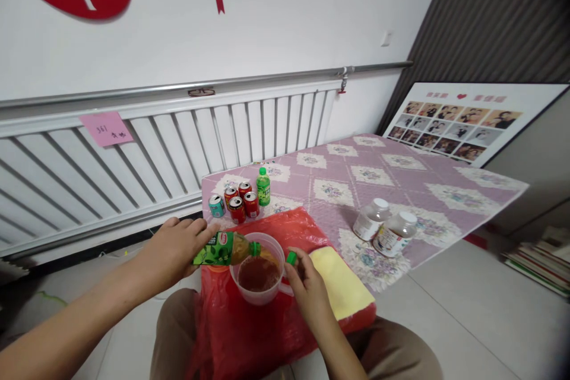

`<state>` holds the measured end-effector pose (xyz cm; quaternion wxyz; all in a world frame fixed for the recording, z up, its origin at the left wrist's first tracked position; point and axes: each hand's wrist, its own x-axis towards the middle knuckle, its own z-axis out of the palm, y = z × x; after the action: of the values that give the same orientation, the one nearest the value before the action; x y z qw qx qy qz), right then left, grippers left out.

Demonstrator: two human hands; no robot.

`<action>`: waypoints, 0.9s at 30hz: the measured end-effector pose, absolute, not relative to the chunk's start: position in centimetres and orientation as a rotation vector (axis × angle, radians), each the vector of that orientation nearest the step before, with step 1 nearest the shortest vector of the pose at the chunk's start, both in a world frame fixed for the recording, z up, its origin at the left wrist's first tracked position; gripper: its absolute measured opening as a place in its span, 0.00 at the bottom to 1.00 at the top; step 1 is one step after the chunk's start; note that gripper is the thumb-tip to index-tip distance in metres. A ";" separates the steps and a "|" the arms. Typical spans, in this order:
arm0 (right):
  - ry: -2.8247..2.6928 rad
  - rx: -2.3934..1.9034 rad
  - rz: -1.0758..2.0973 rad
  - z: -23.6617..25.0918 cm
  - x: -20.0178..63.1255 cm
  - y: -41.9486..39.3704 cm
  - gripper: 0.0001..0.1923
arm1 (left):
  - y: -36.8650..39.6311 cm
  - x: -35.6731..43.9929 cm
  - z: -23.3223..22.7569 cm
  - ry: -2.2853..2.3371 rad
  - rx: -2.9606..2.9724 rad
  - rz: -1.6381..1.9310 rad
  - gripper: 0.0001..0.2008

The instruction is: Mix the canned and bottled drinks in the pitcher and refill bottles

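Against a white wall with a ribbed radiator point(178, 142), a low table under a purple patterned cloth point(356, 178) stands in front of your knees; a red plastic sheet point(249, 332) covers its near corner and hangs over the edge toward you.

Your left hand point(176, 252) is closed around a green-labelled bottle point(222, 248), tipped nearly flat with its mouth over a clear plastic cup point(259, 276). The cup stands on the red sheet and holds brown liquid, roughly half full. Your right hand point(307, 291) touches the cup's right side and pinches a green cap point(291, 258) between its fingertips.

A yellow cloth point(341, 285) lies just right of the cup, close to the table's near edge. Four red cans point(241, 199), a teal can point(217, 206) and a small green bottle point(263, 186) cluster at the far left corner. Two clear white-capped jars point(385, 227) lie tilted near the right front edge; whether they hold anything cannot be told. Between the cans and the jars the cloth is open. A photo board point(463, 124) leans behind the table's far right.
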<state>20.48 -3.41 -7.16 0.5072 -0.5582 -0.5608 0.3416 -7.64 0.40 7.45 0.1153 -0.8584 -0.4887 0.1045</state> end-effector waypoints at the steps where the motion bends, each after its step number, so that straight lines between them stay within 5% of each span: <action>1: -1.350 -1.350 0.820 -7.1 20.5 -3.4 0.16 | 0.5 -7.7 7.4 -1.421 -2.517 0.313 0.36; 6: -1.337 -1.345 0.828 -6.9 20.4 -3.5 0.16 | 0.9 -7.4 7.5 -1.340 -2.503 0.345 0.39; 16: -1.344 -1.360 0.815 -7.3 20.5 -3.4 0.18 | 0.6 -5.3 8.8 -1.263 -2.483 0.276 0.24; 27: -1.298 -1.333 0.870 -7.6 20.4 -3.4 0.19 | 0.6 -3.2 7.9 -0.869 -2.273 0.002 0.18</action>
<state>20.41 -3.38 -7.64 0.5174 -0.5554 -0.5407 0.3626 -3.17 0.60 7.94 0.3468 -0.8760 -0.3351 0.0008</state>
